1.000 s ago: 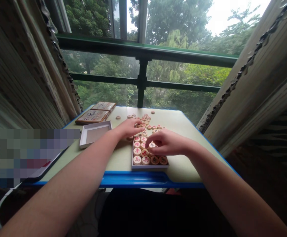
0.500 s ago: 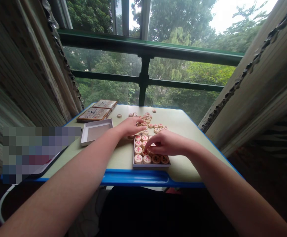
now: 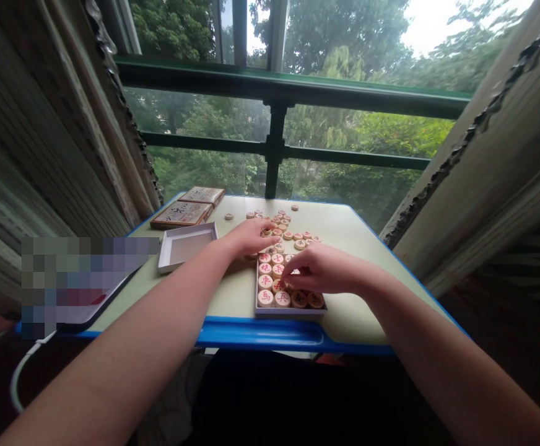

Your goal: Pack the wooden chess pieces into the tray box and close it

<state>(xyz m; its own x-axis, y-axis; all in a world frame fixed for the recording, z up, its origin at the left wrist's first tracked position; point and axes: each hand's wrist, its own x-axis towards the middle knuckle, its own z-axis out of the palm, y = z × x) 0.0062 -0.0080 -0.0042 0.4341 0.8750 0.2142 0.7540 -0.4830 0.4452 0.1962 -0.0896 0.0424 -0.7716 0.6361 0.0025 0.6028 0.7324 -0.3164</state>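
Note:
A shallow white box (image 3: 289, 311) near the table's front edge holds rows of round wooden chess pieces (image 3: 270, 285) with red or dark characters. My right hand (image 3: 322, 267) rests over the box, fingertips down on a piece inside it; the piece is mostly hidden by the fingers. My left hand (image 3: 251, 236) lies just beyond the box, fingers spread on a pile of loose pieces (image 3: 289, 229) scattered across the middle of the table.
An empty white box lid (image 3: 186, 244) lies left of my forearm. A folded wooden board (image 3: 187, 209) sits at the far left corner. A dark tablet with a white cable (image 3: 77, 316) lies at the near left. The blue-edged table (image 3: 261, 334) stands against a window railing.
My right hand lowered a piece into the box and its fingers now press down there. My left hand stayed on the loose pile. The camera shifted slightly left.

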